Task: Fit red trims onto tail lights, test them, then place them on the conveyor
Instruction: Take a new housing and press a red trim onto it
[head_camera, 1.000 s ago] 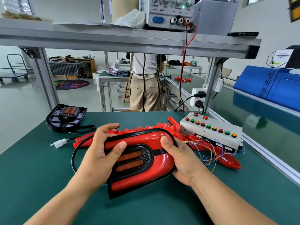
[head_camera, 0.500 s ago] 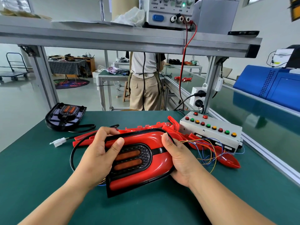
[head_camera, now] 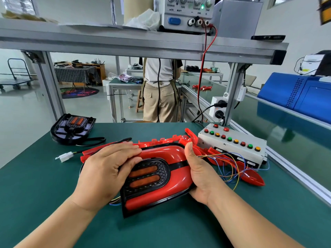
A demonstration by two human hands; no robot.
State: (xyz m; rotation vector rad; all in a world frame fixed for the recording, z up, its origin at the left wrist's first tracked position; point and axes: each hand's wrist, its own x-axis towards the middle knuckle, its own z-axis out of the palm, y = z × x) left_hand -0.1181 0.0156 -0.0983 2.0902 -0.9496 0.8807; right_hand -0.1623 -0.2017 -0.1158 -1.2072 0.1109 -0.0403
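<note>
Both hands clamp the tail light: left hand presses its glossy red trim, right hand cups the right end; rigid, light, probably slippery, best gripped by its edges.

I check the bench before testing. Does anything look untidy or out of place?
Loose coloured wires from the button box sprawl over the spare red trims. Nothing looks broken or spilled.

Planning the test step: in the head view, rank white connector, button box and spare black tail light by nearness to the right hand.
From the right hand:
1. Button box, just right of it.
2. White connector, left, past the other hand.
3. Spare black tail light, far left corner.
</note>
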